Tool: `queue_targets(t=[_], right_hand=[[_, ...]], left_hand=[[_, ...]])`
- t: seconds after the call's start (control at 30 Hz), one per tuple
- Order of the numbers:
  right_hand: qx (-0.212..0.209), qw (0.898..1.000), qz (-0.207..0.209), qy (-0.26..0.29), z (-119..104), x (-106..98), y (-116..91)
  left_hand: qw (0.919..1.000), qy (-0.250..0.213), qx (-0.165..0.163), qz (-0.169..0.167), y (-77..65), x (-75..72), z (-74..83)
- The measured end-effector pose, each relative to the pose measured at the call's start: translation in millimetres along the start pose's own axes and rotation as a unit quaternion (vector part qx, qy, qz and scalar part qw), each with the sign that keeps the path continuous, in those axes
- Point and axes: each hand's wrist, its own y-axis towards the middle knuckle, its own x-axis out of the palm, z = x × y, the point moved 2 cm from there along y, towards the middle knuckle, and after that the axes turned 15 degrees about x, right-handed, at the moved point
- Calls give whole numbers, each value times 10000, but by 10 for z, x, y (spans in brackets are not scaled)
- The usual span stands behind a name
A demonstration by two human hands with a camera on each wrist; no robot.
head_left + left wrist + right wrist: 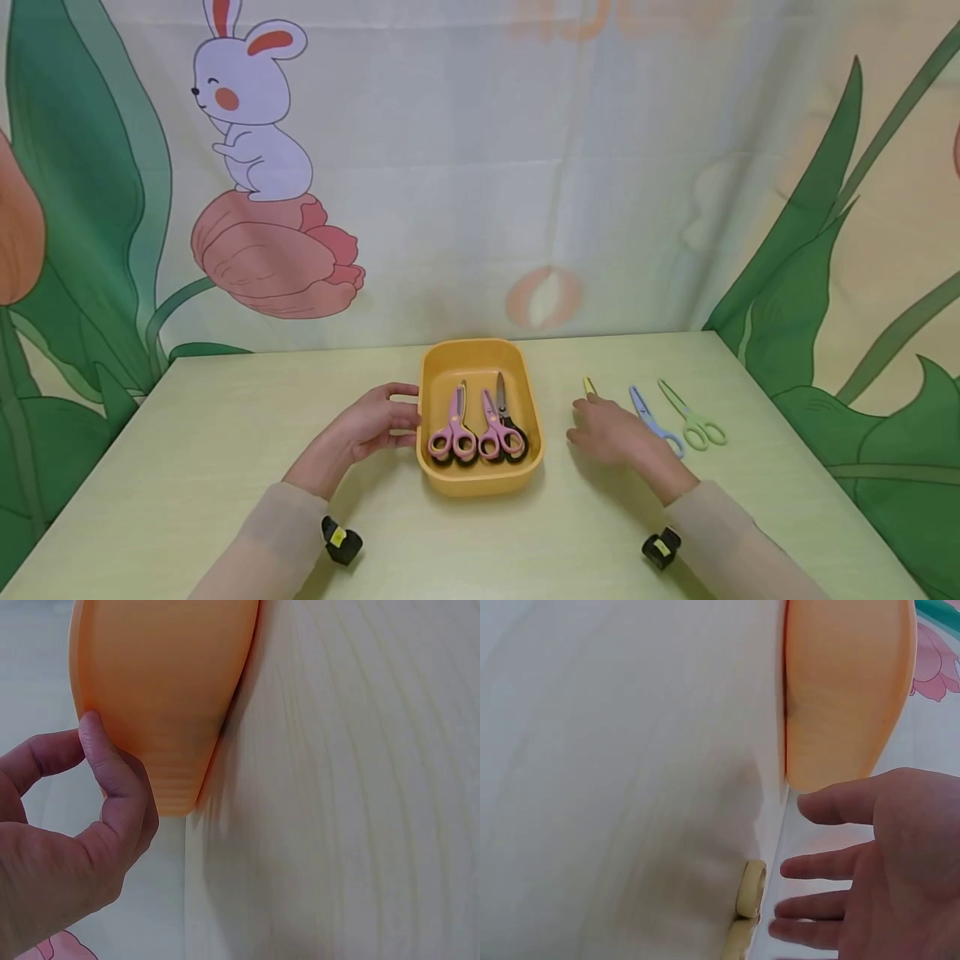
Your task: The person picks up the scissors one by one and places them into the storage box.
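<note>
My left hand (pixel 375 421) is at the left side of a yellow plastic tray (pixel 480 483), its bent, spread fingers touching the outer wall near the rim. Two pink-handled scissors (pixel 452 429) (pixel 497 429) lie in the tray, beside and over black-handled ones (pixel 517 446). To the tray's right, my right hand (pixel 611 429) hovers over yellow scissors (pixel 590 386), mostly hidden by it in the head view. In the right wrist view, the yellow finger loops (pixel 751 889) rest on the table, apart from my extended fingers.
Blue scissors (pixel 648 417) and green scissors (pixel 693 417) lie on the table (pixel 480 550) right of my right hand. A printed cloth (pixel 450 167) with a rabbit and flowers hangs behind the table's far edge.
</note>
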Motion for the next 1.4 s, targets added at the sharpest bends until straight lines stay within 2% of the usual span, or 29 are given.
queue_targets(t=[0.17,0.37,0.63,0.87,1.1,1.4], right_hand=[[152,9996,89,-225,21,4,-18],[331,9985,-110,-415,20,-6,-72],[469,9974,-243,-480,38,54,-125],[489,9979,-215,-353,34,23,-105],[375,9991,-49,-214,47,21,-79],[459,9986,261,-64,51,9,-25]], left_hand=[[10000,-20,-10,-37,3,2,-5],[10000,37,-44,56,14,2,-20],[9999,80,-78,39,-7,-8,-62],[10000,87,44,17,5,-9,-24],[9999,129,-5,19,11,-3,-24],[9999,127,57,-14,18,-22,-23]])
